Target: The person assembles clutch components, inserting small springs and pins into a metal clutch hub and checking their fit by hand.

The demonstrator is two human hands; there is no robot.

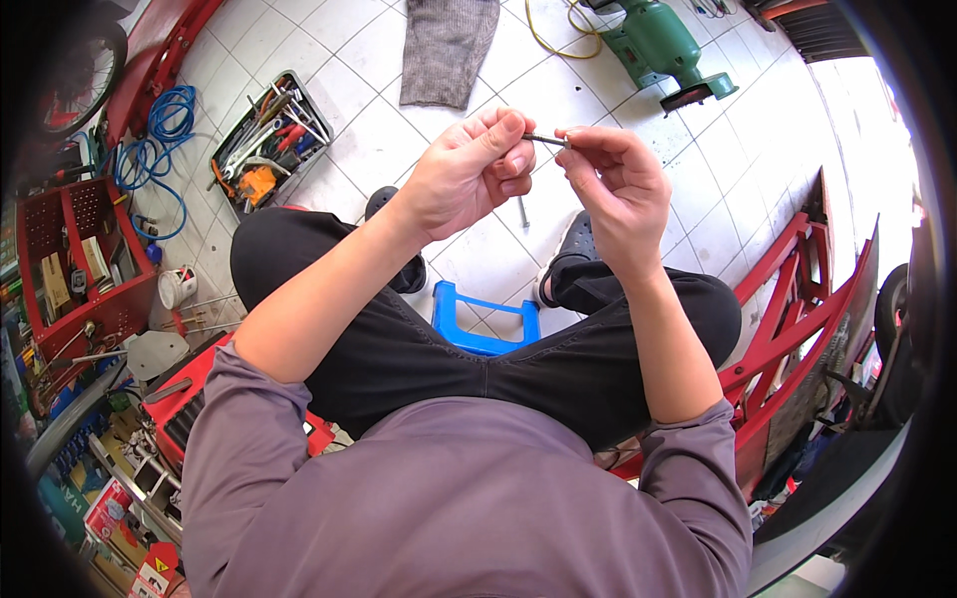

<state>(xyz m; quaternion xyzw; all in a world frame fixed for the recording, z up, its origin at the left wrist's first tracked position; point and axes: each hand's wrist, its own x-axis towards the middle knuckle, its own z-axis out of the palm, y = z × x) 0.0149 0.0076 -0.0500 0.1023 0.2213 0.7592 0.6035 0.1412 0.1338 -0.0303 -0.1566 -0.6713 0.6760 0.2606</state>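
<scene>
Above the floor, in front of my knees, a slim dark bolt (546, 140) spans the gap between my two hands. My left hand (467, 174) is closed round its left end, thumb and fingers pinching it. At the other end, the thumb and forefinger of my right hand (623, 184) pinch a small light-coloured piece, perhaps a nut; the fingertips partly cover it. Below my left hand, a silvery bolt (523, 211) lies on the tiles.
A tray of hand tools (271, 145) sits at the left, near a coiled blue hose (171, 115). Ahead lie a grey cloth (449, 50) and a green power tool (658, 45). A blue plastic stool (483, 344) shows between my legs; red metal frames (797, 319) stand right.
</scene>
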